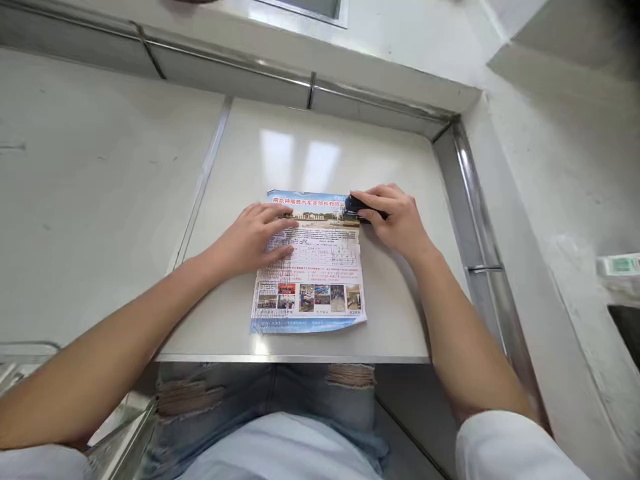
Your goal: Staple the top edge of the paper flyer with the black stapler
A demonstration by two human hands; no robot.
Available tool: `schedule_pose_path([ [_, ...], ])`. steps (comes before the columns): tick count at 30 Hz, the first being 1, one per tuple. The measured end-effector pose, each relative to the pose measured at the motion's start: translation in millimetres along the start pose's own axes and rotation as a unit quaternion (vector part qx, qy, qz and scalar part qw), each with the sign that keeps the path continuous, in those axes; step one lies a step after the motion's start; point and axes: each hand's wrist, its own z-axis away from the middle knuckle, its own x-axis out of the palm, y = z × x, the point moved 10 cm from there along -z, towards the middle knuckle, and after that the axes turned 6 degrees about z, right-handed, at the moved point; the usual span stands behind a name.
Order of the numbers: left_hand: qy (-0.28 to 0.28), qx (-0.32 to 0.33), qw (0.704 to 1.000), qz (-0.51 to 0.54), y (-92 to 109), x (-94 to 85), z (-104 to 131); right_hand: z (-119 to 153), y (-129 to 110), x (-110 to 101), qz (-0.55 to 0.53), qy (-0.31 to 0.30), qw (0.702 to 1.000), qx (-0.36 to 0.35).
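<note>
A printed flyer [320,267] with a blue border, red heading and small photos lies flat on the white tabletop [390,307]. Many short marks that look like staples run along its left side, and a few more show near its right edge. My left hand [260,239] rests palm down on the flyer's left part, fingers spread. At the upper right corner, my right hand [393,217] is closed around a black stapler [354,204]. The stapler's front end overlaps the paper's right edge; the rest of it is hidden under my fingers.
A metal rail [240,67] runs along the back of the table, and another rail [465,167] borders its right side. To the left, a seam strip [205,173] separates a second white panel [100,180]. A small green-and-white box [620,265] sits at the far right.
</note>
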Motion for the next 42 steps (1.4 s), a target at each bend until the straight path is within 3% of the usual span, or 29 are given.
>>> schedule_pose_path([
  [11, -0.007, -0.021, 1.0, -0.001, -0.8, -1.1, 0.6, -1.0, -5.0, 2.6, 0.034, -0.03, 0.999, 0.015],
  [20, 0.0, -0.027, 1.0, 0.015, -0.2, -2.6, 0.1, -1.8, -9.3, 16.0, 0.125, -0.074, 0.989, 0.033],
  [28, -0.011, -0.028, 1.0, -0.005, -2.4, -2.8, -0.8, -2.4, -28.2, 28.9, 0.207, -0.103, 0.972, 0.028],
  [34, -0.016, -0.016, 1.0, -0.01, -2.5, -3.0, -0.7, 1.0, -17.0, 10.2, 0.159, -0.123, 0.979, 0.034],
  [39, -0.016, -0.015, 1.0, -0.014, -1.7, -2.9, -0.6, 8.5, 12.9, -5.1, 0.165, -0.131, 0.968, 0.135],
  [42, -0.014, -0.02, 1.0, -0.009, -2.5, -3.1, -0.7, 9.6, 20.4, -16.5, 0.197, -0.09, 0.956, 0.196],
])
